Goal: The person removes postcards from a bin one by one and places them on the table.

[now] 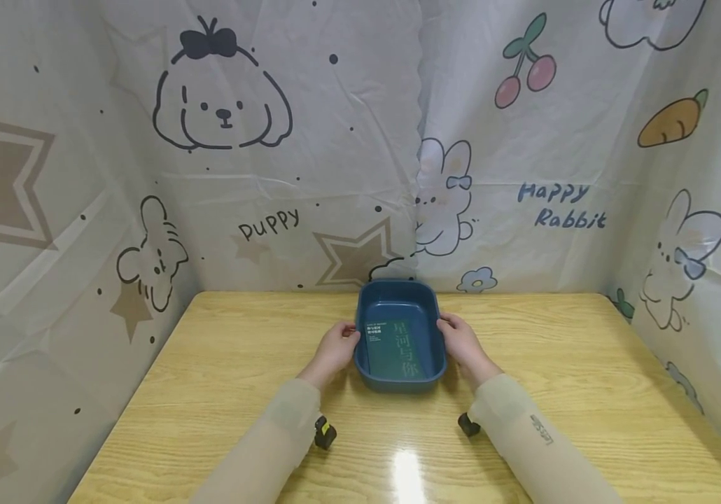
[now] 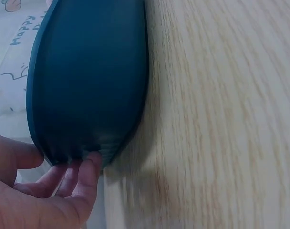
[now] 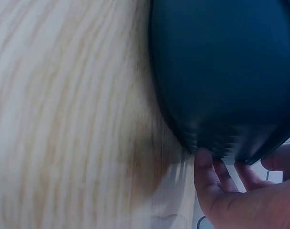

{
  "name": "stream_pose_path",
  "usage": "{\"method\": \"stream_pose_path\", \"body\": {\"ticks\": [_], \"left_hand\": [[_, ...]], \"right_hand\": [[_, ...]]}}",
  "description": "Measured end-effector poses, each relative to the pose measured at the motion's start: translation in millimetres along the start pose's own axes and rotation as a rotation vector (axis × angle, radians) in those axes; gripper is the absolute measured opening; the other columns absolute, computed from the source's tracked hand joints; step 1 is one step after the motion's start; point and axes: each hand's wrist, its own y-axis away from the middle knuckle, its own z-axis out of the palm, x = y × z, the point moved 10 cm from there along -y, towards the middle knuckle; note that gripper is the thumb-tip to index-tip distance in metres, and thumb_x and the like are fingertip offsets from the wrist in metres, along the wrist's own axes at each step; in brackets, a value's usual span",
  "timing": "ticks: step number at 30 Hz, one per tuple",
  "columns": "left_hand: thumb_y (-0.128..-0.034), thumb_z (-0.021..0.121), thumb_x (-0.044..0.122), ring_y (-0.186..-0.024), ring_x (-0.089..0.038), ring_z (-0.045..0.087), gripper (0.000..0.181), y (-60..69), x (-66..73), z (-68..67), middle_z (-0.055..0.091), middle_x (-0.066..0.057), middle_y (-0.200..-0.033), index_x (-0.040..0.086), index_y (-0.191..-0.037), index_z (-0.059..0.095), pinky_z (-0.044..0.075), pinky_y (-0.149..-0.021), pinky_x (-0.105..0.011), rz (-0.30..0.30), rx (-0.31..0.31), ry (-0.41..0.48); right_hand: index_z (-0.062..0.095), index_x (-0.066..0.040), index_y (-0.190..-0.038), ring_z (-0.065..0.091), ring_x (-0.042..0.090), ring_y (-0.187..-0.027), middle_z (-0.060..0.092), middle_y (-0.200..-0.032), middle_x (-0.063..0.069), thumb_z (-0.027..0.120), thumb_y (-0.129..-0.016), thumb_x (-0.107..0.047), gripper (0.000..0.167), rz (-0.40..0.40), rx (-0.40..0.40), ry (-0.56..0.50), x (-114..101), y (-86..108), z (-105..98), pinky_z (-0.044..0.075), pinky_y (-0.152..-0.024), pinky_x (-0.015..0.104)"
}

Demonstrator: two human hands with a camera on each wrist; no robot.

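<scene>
A dark blue plastic basin point(image 1: 398, 386) stands at the far middle of the table, near the back curtain. Inside it lies a flat green book point(image 1: 388, 350) with pale print on its cover. My left hand point(image 1: 338, 348) grips the basin's left side, thumb near the rim and fingers against the outer wall, as the left wrist view shows on the basin point(image 2: 90, 71). On the opposite side my right hand point(image 1: 463, 346) holds it the same way; its fingertips point(image 3: 203, 155) press the ribbed outer wall in the right wrist view.
The wooden table point(image 1: 241, 392) runs around the basin on both sides and in front. A white printed curtain point(image 1: 335, 168) hangs behind and along both sides. Small black devices point(image 1: 325, 432) sit at both wrists.
</scene>
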Motion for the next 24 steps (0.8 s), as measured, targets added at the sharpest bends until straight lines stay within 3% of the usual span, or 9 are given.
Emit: {"method": "stream_pose_path", "body": {"ticks": [18,24], "left_hand": [[-0.1076,0.048,0.013,-0.126,-0.036,0.057,0.033,9.2,-4.5,-1.9,0.061,-0.022,-0.132,-0.003,-0.135,0.056,0.049,-0.108,-0.05,-0.026,-0.013,-0.015],[-0.1066,0.05,0.011,-0.124,-0.036,0.057,0.032,16.0,-3.8,-3.2,0.062,-0.022,-0.129,-0.003,-0.134,0.057,0.05,-0.107,-0.05,-0.001,-0.009,-0.006]], "right_hand": [[0.037,0.001,-0.156,0.046,0.041,-0.142,0.042,-0.157,0.027,0.038,-0.112,-0.021,0.049,-0.014,-0.01,0.032,-1,4.3,3,0.043,-0.116,0.054],[0.038,0.0,-0.156,0.042,0.041,-0.146,0.04,-0.159,0.027,0.038,-0.112,-0.021,0.049,-0.022,-0.014,0.065,2,9.0,2,0.039,-0.119,0.054]]}}
